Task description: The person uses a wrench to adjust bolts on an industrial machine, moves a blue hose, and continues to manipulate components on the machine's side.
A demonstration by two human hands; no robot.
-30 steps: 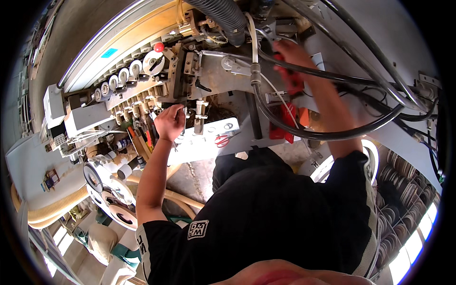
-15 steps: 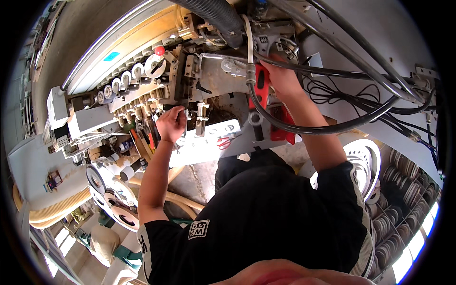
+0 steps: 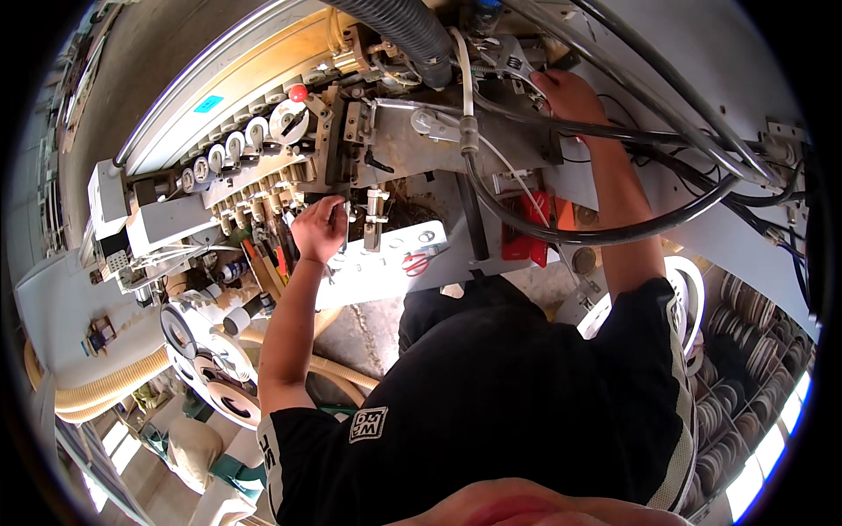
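At the upper right of the machine, my right hand (image 3: 570, 95) is closed round the handle of an adjustable wrench (image 3: 514, 61). The wrench's steel head points up and left, against or close to metal fittings; whether its jaws grip anything cannot be made out. Most of the handle is hidden in my hand. My left hand (image 3: 319, 230) is curled closed at the machine's near side, beside a small metal cylinder fitting (image 3: 375, 209). What its fingers hold, if anything, is hidden. Between the hands lies a flat metal plate (image 3: 412, 145) with a black lever (image 3: 377, 162) at its left.
Black hoses (image 3: 605, 235) loop across my right forearm. A thick ribbed grey hose (image 3: 399, 35) comes down from the top. A red-knobbed lever (image 3: 298, 93) stands left of centre. Red objects (image 3: 529, 230) sit below the plate, near a white panel (image 3: 368, 272). Racked discs (image 3: 745, 351) fill the right.
My right hand has moved right and upward with the wrench, which has turned from nearly upright to slanting. Its red handle no longer shows over the plate. My left hand has stayed in place.
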